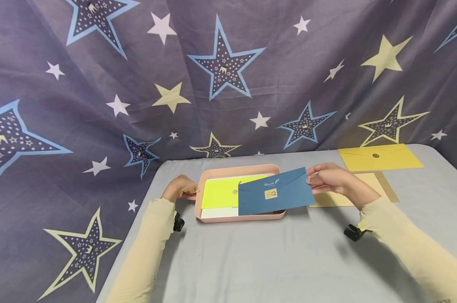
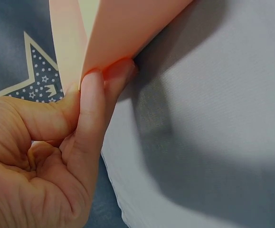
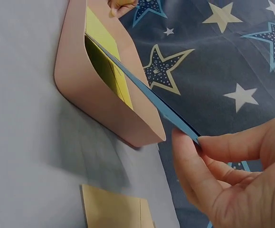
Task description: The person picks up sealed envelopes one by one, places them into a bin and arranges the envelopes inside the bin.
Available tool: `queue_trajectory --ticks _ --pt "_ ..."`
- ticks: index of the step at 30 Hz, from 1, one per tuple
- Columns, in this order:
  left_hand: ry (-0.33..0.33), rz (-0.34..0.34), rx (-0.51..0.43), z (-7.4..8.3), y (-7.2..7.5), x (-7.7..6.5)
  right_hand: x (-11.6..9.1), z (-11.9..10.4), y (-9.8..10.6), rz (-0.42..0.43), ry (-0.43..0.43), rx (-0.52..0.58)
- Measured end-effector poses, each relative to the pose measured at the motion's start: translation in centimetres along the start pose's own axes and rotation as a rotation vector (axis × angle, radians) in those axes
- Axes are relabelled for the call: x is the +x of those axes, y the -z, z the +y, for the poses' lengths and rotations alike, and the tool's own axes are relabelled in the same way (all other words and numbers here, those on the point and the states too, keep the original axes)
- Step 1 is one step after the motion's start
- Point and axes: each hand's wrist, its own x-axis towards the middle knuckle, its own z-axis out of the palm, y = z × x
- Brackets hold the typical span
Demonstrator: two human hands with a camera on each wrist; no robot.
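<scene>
My right hand (image 1: 328, 179) pinches the right end of a blue envelope (image 1: 275, 191) between thumb and fingers. That envelope slants over the right part of a pink tray (image 1: 240, 171), its left end low inside it. In the right wrist view the blue envelope (image 3: 146, 90) appears nearly edge-on, above the tray wall (image 3: 99, 95). At the tray's left side, my left hand (image 1: 182, 187) grips the rim; the left wrist view shows thumb and fingers on the pink wall (image 2: 123, 33). Inside the tray lie a bright yellow envelope (image 1: 218, 193) and a white sheet or envelope (image 1: 217, 212) beneath it.
Right of the tray, a cream envelope (image 1: 359, 191) lies on the grey cloth-covered table (image 1: 258, 261). Farther back, a mustard-yellow envelope (image 1: 380, 156) with a round dark seal rests near the table's rear edge. A star-patterned curtain (image 1: 228, 118) hangs behind.
</scene>
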Motion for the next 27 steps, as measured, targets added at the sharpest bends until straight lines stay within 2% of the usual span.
queue_trajectory --ticks 14,21,27 --pt "0.016 -0.011 -0.011 0.0 0.1 0.0 0.6 -1.8 -2.1 0.077 -0.032 -0.075" --pt "0.022 -0.005 -0.009 0.0 0.1 0.1 1.0 -1.6 -2.9 0.125 -0.027 -0.111" --pt "0.026 -0.01 -0.006 0.1 0.3 -0.1 1.6 -1.0 -3.6 0.148 -0.038 -0.09"
